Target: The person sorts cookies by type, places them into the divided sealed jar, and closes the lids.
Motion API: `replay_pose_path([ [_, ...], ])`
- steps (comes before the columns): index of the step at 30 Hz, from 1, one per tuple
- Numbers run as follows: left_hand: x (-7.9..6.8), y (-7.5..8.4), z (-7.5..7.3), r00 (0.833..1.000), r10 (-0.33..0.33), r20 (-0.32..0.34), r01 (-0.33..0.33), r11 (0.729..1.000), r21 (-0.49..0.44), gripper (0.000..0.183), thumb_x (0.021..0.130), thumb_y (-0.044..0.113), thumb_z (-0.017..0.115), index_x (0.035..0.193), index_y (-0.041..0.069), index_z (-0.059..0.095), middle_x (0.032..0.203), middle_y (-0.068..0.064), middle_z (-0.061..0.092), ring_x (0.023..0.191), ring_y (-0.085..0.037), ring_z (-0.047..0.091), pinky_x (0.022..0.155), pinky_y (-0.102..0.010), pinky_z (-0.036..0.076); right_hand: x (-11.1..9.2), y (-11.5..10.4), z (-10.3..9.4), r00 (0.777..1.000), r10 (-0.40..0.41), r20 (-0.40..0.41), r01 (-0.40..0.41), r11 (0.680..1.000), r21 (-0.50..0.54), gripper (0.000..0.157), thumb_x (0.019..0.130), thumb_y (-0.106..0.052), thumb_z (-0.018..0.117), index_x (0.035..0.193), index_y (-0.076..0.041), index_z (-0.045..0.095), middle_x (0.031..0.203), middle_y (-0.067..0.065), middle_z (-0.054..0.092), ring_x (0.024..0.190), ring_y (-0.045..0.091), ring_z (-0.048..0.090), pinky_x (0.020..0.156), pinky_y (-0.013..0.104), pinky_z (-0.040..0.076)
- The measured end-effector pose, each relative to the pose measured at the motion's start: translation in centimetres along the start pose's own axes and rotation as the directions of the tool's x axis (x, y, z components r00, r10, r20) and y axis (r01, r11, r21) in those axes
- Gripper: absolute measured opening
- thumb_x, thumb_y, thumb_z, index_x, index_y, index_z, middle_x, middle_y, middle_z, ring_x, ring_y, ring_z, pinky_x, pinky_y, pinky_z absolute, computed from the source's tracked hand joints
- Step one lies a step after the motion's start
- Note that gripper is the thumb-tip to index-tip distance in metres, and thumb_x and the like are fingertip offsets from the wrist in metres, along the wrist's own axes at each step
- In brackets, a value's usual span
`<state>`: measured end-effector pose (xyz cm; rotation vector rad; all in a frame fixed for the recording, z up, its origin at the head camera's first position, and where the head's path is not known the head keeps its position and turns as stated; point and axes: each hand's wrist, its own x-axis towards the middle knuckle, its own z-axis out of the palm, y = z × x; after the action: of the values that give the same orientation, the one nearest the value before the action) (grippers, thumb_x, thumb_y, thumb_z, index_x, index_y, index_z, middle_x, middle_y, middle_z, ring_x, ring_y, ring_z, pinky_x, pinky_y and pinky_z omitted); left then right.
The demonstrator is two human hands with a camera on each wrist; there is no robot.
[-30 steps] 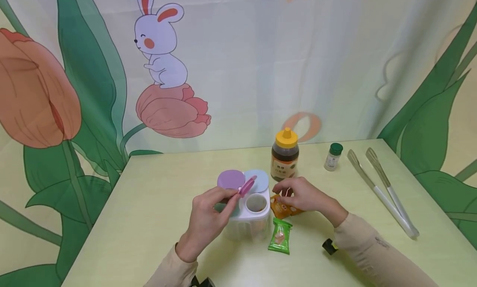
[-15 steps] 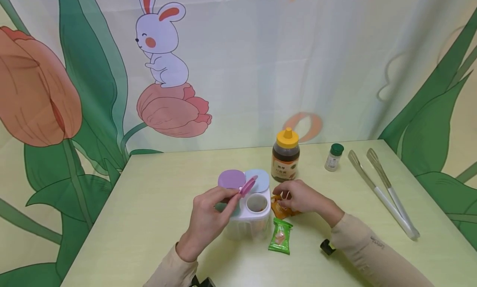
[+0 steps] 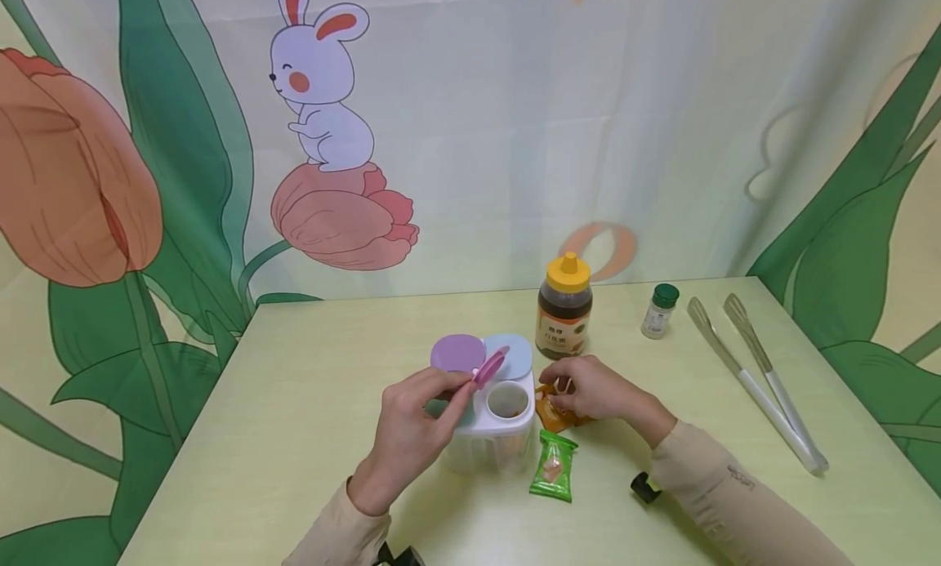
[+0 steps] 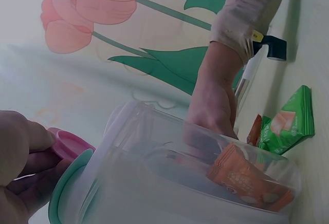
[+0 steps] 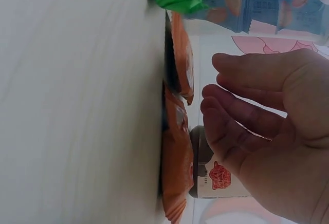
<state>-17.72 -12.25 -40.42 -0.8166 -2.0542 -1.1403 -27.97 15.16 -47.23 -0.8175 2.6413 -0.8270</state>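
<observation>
A clear container with a white top (image 3: 488, 452) stands at the table's middle. Its pink lid (image 3: 491, 368) is flipped up over a round opening, and my left hand (image 3: 412, 423) pinches the lid's edge between thumb and fingers. Through the clear wall in the left wrist view, an orange packet (image 4: 244, 178) shows inside. Blue packets (image 5: 264, 8) show in it in the right wrist view. My right hand (image 3: 599, 388) is above loose orange packets (image 5: 177, 157) beside the container. Its fingers are loosely bent, with a gap between them and the packets.
A green packet (image 3: 555, 468) lies in front of the orange ones. Behind my right hand stands a dark bottle with a yellow cap (image 3: 564, 313). Farther right are a small green-capped shaker (image 3: 659, 311) and metal tongs (image 3: 768, 386). Purple (image 3: 457, 353) and blue (image 3: 512, 355) lids are closed.
My right hand has shifted slightly down and toward me over the orange packets. The left hand keeps its pinch on the pink lid, which has not moved noticeably.
</observation>
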Motion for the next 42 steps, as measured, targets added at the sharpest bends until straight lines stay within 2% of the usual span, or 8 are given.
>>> replay_pose_path([
  [8,0.1,0.0,0.0,0.999,0.040,-0.014,-0.041,0.999,-0.011,0.015,0.080,-0.004,0.074,0.093,0.002,0.074,0.083,-0.007,0.073,0.069,-0.013,0.069,0.064,-0.018,0.056,0.3,0.3,0.4,1.000,0.001,0.002,-0.001,1.000,-0.023,0.028,0.084,-0.011,0.075,0.111,-0.005,0.069,0.093,0.002,0.068,0.081,0.014,0.059,0.070,0.026,0.052],
  [21,0.0,0.0,0.0,0.999,0.031,-0.014,-0.031,0.999,-0.006,0.014,0.080,-0.004,0.075,0.093,0.002,0.075,0.083,-0.007,0.073,0.069,-0.012,0.069,0.064,-0.017,0.056,0.6,0.7,1.0,1.000,0.009,0.005,-0.009,0.998,-0.061,0.030,0.081,-0.010,0.077,0.110,-0.007,0.069,0.092,-0.001,0.067,0.081,0.012,0.059,0.074,0.030,0.053],
  [29,0.1,-0.1,-0.1,0.999,0.040,-0.015,-0.040,0.999,-0.003,0.014,0.080,-0.004,0.075,0.092,0.002,0.074,0.082,-0.007,0.073,0.068,-0.012,0.069,0.064,-0.017,0.056,0.6,0.2,1.1,1.000,-0.001,0.011,0.002,0.997,-0.083,0.031,0.082,-0.008,0.076,0.112,-0.005,0.069,0.097,0.002,0.069,0.083,0.014,0.059,0.077,0.033,0.054],
  [42,0.1,-0.1,0.0,0.999,0.050,-0.021,-0.050,0.999,-0.004,0.015,0.079,-0.005,0.075,0.093,0.002,0.074,0.082,-0.007,0.073,0.068,-0.013,0.068,0.063,-0.017,0.055,0.7,0.4,1.7,1.000,-0.023,0.021,0.025,0.995,-0.094,0.029,0.083,-0.006,0.073,0.112,-0.006,0.070,0.097,0.001,0.065,0.082,0.014,0.055,0.075,0.032,0.051],
])
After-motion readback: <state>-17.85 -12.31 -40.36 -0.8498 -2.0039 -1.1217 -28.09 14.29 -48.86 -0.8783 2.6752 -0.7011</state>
